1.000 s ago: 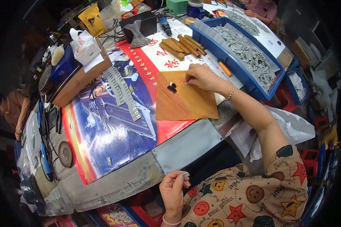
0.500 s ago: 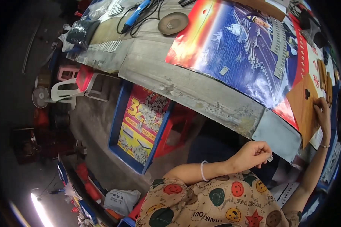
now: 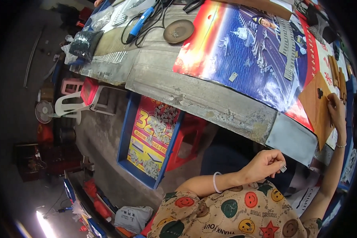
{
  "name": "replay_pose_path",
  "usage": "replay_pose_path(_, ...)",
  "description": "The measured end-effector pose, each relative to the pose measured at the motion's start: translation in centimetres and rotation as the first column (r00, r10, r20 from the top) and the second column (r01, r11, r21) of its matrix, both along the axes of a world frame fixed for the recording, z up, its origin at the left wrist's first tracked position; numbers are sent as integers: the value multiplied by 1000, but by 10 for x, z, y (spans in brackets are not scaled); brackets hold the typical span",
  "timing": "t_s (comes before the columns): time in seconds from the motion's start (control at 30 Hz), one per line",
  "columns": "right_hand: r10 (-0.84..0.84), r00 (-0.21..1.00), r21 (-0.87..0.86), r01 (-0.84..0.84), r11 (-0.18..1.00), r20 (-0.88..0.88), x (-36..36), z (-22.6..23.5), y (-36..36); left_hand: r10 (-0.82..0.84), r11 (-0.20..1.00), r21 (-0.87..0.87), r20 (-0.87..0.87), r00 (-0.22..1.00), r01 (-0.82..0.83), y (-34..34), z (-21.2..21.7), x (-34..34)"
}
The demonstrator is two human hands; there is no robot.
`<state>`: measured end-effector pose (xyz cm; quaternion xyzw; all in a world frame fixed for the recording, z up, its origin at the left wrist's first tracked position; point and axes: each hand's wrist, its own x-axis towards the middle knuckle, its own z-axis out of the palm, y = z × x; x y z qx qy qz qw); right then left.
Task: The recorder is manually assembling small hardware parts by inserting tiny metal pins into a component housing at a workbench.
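View has swung well left since the frame a second back; against the latest one it barely shifts, and both hands sit much as they did. Left hand [image 3: 264, 164]: thumb and fingers pinched on a small pale piece [image 3: 283, 169], just off the near edge of the table [image 3: 152, 71], by a grey plate [image 3: 293, 139]. Right hand [image 3: 337, 112] is well apart from it, farther right, at the right edge of an amber sheet [image 3: 314, 104]; fingers curled, and I cannot tell whether they grip anything.

Risks, as I judge them from my end: no tabletop shows under the pinched piece, so a loosened grip would probably drop it. If the right hand drags the sheet, the black pieces [image 3: 320, 93] lying on it could slide. So near my view's rim, I could miss that.

Around: glossy poster [image 3: 242, 51] left of the sheet, strips of grey parts [image 3: 288, 51] at its far right, one flat piece [image 3: 233, 76] toward its near edge. Far left, a brown dish [image 3: 178, 31] of small bits; beside it a blue corded tool [image 3: 141, 23], whose cable might snag the dish. Below the near edge, a blue tray [image 3: 137, 175] and a red stool [image 3: 181, 160] crowd the left.
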<state>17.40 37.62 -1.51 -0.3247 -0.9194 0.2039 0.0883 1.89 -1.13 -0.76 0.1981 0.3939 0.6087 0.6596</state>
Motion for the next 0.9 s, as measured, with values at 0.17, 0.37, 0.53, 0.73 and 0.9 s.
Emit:
replay_pose_path(0.17, -47, 992, 99, 59, 993, -115, 12, 16, -25, -6, 1000, -20, -15, 1000, 6, 0, 6, -3)
replay_pose_path(0.37, -128, 895, -235, 27, 972, -428, 10, 39, -114, -13, 999, -47, -11, 1000, 12, 1, 6, 4)
replay_pose_path(0.53, -344, 895, -787, -12, 617, -283, 5, 74, -203, -28, 997, -68, -42, 999, 25, 8, 5, 15)
replay_pose_path(0.73, 25, 896, -717, -371, 590, -443, -12, 70, -221, 73, 972, -183, -372, 925, -150, 9, 29, 0)
replay_pose_path(0.9, -100, 857, -783, -408, 469, -506, -13, 59, -229, 127, 972, -138, -380, 916, -191, 13, 34, -4)
